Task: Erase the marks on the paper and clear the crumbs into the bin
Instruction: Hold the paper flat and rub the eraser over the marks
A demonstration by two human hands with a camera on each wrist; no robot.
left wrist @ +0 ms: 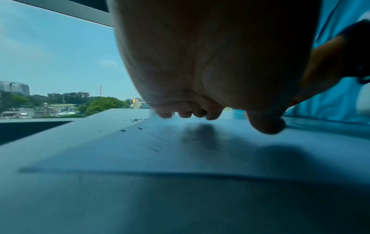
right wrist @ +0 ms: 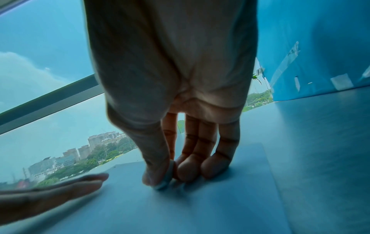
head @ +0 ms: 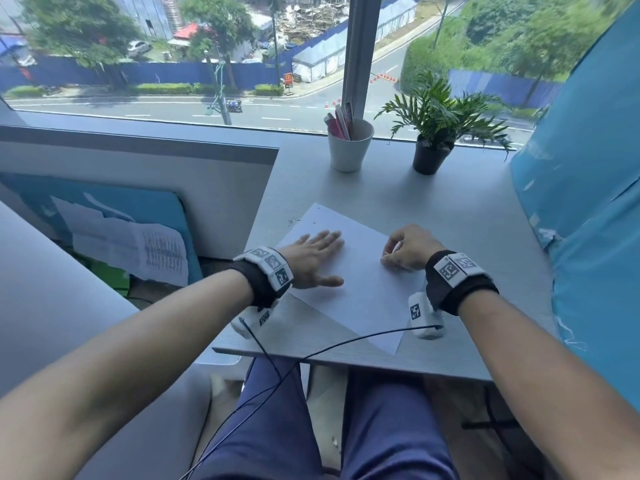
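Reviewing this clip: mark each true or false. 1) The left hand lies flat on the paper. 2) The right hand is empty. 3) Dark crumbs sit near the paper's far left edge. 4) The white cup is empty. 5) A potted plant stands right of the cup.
1) True: the left hand lies with straight fingers on the paper.
2) False: the right hand pinches a small pale eraser against the paper.
3) True: crumbs lie there.
4) False: the white cup holds pens.
5) True: the potted plant stands to its right.
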